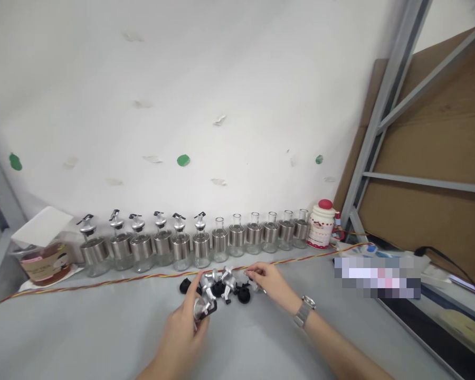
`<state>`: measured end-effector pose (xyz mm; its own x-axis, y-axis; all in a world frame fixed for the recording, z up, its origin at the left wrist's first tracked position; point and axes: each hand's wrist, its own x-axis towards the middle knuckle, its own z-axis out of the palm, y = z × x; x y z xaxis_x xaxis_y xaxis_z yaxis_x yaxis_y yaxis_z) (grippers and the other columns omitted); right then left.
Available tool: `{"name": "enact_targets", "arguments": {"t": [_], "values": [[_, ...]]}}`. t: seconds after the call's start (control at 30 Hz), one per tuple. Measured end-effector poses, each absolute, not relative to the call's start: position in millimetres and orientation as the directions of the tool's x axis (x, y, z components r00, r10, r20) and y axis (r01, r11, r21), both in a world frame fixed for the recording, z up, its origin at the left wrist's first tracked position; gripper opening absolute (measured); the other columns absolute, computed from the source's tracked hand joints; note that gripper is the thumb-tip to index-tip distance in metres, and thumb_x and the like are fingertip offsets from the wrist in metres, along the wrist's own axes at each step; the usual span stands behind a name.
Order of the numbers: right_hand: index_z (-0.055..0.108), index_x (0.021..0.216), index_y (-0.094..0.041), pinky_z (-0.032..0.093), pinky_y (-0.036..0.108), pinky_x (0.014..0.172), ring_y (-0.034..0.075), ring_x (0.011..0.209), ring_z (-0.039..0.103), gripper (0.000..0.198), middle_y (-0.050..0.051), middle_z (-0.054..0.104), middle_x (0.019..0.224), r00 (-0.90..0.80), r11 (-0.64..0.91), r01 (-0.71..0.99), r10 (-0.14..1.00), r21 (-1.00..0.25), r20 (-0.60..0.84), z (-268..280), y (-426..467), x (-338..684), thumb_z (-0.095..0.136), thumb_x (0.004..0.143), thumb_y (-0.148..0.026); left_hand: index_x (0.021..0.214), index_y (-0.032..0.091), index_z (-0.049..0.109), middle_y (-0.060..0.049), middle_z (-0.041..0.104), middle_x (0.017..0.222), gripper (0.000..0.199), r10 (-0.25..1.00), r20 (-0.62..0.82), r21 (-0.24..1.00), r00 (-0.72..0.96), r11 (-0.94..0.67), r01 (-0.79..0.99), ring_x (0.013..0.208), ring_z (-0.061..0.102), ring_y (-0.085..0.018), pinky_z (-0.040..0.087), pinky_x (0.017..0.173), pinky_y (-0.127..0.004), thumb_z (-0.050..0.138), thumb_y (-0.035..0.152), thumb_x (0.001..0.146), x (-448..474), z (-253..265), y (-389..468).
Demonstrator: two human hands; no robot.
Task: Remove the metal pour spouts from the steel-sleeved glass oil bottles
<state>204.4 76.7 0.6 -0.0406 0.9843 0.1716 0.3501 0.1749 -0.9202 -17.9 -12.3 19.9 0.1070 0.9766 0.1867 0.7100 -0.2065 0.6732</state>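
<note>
Though patchy, wall (pixel 253 79) behind table (pixel 95 330)

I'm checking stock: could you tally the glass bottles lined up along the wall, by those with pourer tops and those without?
Pourer-topped glass bottles: 6
Open-necked glass bottles: 6
Total: 12
</note>
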Motion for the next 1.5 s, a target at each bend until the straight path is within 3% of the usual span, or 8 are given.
{"name": "enact_targets", "arguments": {"t": [0.37,0.5,0.73,0.87,1.07,1.27,1.37,1.5], "values": [[0.058,0.099,-0.017,0.039,0.026,0.060,0.015,0.063,0.049,0.033,0.003,0.058,0.073,-0.067,0.357,0.454,0.927,-0.816,0.368,30.4,42.6,191.2,0.043,0.081,-0.039,0.117,0.023,0.019,0.008,0.048,0.056,0.049,0.999,0.025,0.978,0.022,-0.029,0.206,0.038,0.051,-0.012,0.045,0.039,-0.024,0.043,0.039,0.077,-1.1,12.6,-6.9],[0.039,0.125,-0.022,0.038,0.032,0.076,0.019,0.077,0.048,0.042,0.005,0.058,0.087,-0.453,0.634,0.602,0.772,-0.486,0.447,39.0,11.8,173.9,0.040,0.085,-0.036,0.096,0.020,0.034,0.011,0.042,0.042,0.032,0.991,-0.015,0.980,0.130,-0.011,0.201,0.032,0.045,-0.011,0.040,0.032,-0.020,0.042,0.045,0.077,0.2,12.0,-8.8],[0.034,0.127,-0.016,0.036,0.033,0.081,0.021,0.087,0.046,0.050,0.008,0.055,0.102,-0.593,0.723,0.625,0.685,-0.294,0.423,36.9,-2.0,159.6,0.040,0.084,-0.042,0.087,0.018,0.045,0.005,0.053,0.057,0.018,0.967,0.164,0.869,0.197,-0.236,0.435,0.044,0.048,-0.009,0.037,0.042,-0.017,0.043,0.032,0.076,5.4,15.0,-20.7],[0.057,0.093,-0.016,0.035,0.033,0.075,0.018,0.075,0.048,0.030,0.005,0.059,0.083,-0.593,0.732,0.658,0.647,-0.175,0.479,32.6,0.0,156.4,0.040,0.085,-0.040,0.079,0.018,0.049,0.002,0.059,0.059,0.011,0.945,0.227,0.690,0.234,-0.325,0.646,0.051,0.055,-0.012,0.038,0.048,-0.018,0.041,0.023,0.073,8.2,10.4,-25.2],[0.053,0.069,-0.016,0.032,0.031,0.070,0.014,0.061,0.044,0.030,0.002,0.054,0.066,-0.664,0.767,0.642,0.554,0.002,0.502,21.5,2.1,152.9,0.032,0.088,-0.026,0.072,0.019,0.053,-0.003,0.067,0.060,0.015,0.904,0.250,0.370,0.345,-0.419,0.829,0.052,0.063,-0.018,0.042,0.048,-0.023,0.038,0.023,0.073,2.9,2.5,-27.7],[0.052,0.065,-0.014,0.031,0.033,0.063,0.017,0.061,0.042,0.032,0.004,0.051,0.060,-0.755,0.807,0.542,0.345,0.234,0.558,5.7,11.6,149.8,0.030,0.087,-0.018,0.066,0.019,0.053,-0.002,0.066,0.057,0.015,0.870,0.343,0.362,0.353,-0.469,0.805,0.049,0.061,-0.016,0.042,0.047,-0.021,0.039,0.022,0.071,3.4,-3.2,-23.0],[0.054,0.067,-0.014,0.033,0.033,0.064,0.017,0.063,0.044,0.033,0.005,0.053,0.061,-0.755,0.840,0.520,0.366,0.157,0.544,5.1,14.5,150.4,0.028,0.088,-0.018,0.066,0.020,0.053,-0.001,0.064,0.056,0.014,0.870,0.358,0.381,0.339,-0.468,0.798,0.046,0.058,-0.014,0.041,0.046,-0.020,0.041,0.023,0.072,4.0,-1.7,-24.1],[0.053,0.068,-0.017,0.037,0.029,0.065,0.016,0.065,0.047,0.036,0.003,0.054,0.066,-0.451,0.684,0.658,0.693,-0.316,0.562,17.0,27.8,170.0,0.025,0.090,-0.022,0.064,0.021,0.052,0.001,0.059,0.048,0.015,0.784,0.449,0.257,0.428,-0.572,0.779,0.040,0.053,-0.012,0.037,0.043,-0.019,0.042,0.025,0.074,5.2,-4.9,-30.9]]}}
